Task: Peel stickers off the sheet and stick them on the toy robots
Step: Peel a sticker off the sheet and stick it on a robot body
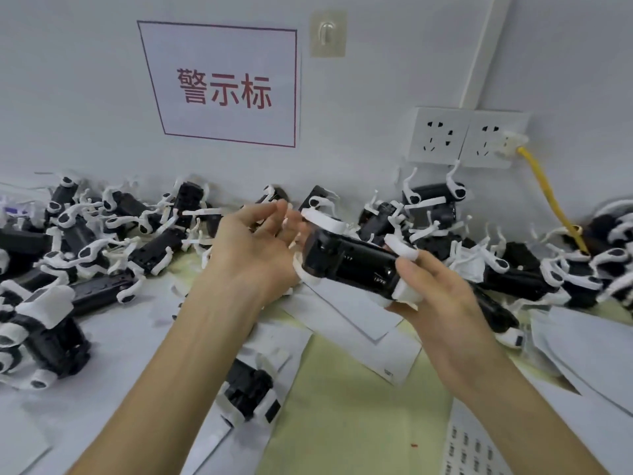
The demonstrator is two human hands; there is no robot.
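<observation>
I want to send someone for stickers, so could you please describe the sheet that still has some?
Find the double wall socket with the yellow cable, then look straight down to the near edge of the table, just left of the person's right forearm. There lies the sticker sheet; unlike the blank white sheets around it, it carries rows of small dark stickers.

Cut off and blurred
The sticker sheet (pixel 479 447) below the right hand (pixel 442 303) is cut by the bottom edge, its print unreadable; fingertips of the left hand (pixel 255 250) are blurred against the toy robot (pixel 352 265).
</observation>
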